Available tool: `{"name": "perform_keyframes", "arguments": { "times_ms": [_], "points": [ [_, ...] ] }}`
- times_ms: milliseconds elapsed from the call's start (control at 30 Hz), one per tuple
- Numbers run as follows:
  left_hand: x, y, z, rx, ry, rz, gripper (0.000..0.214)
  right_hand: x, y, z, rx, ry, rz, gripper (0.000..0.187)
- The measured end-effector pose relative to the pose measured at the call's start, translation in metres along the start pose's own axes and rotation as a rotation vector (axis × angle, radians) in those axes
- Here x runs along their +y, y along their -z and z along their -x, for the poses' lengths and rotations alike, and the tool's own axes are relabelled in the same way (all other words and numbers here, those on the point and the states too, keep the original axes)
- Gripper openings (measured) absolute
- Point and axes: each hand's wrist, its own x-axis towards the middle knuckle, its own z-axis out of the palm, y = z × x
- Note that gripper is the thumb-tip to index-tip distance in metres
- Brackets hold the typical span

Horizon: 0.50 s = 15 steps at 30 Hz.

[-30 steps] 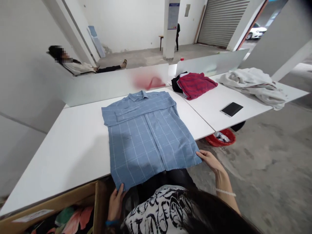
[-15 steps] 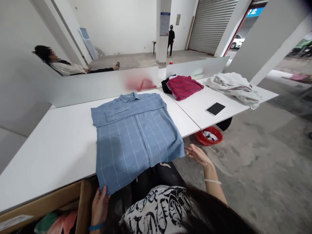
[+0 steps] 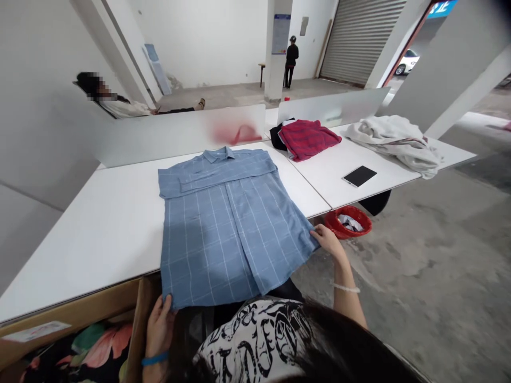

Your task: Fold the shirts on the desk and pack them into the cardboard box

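Note:
A blue checked shirt (image 3: 223, 229) lies spread over the white table (image 3: 115, 223), collar at the far side, sleeves folded across its upper part. Its hem hangs over the near edge toward my lap. My left hand (image 3: 159, 322), with a blue wristband, pinches the hem's left corner. At the other end of the hem, my right hand (image 3: 328, 240) grips the right corner, thumb on top. The cloth is stretched fairly flat between both hands.
A cardboard box (image 3: 138, 319) of clothes stands at lower left. Red plaid clothing (image 3: 309, 139), a tablet (image 3: 360, 176) and a pale garment heap (image 3: 393, 139) lie on the right. Below is a red basket (image 3: 365, 230). Frosted dividers (image 3: 179, 130) line the back; two people are beyond.
My right hand has closed on the shirt's right hem corner and drawn it outward, so the front lies flatter. My left hand keeps its hold. The view has shifted slightly.

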Motion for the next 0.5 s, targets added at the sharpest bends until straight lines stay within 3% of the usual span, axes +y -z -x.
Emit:
{"name": "perform_keyframes", "arguments": {
  "times_ms": [100,233,333,433,500],
  "points": [
    [-0.002,0.0,-0.003,-0.009,-0.01,-0.011,0.049,0.002,-0.004,0.006,-0.047,-0.003,-0.032,0.038],
    [-0.008,0.008,-0.007,0.069,0.005,-0.054,0.041,0.004,-0.002,0.016,-0.037,-0.128,0.042,0.037],
    [-0.012,0.015,-0.008,0.085,0.0,-0.071,0.034,0.007,0.001,0.021,-0.118,-0.147,-0.031,0.039],
    [-0.016,0.019,-0.013,0.133,0.075,-0.067,0.025,0.014,-0.001,0.022,-0.123,-0.248,0.065,0.044],
    [-0.018,0.019,-0.017,0.095,0.135,-0.091,0.02,0.021,-0.004,0.022,-0.178,-0.281,0.076,0.046]
  ]
}}
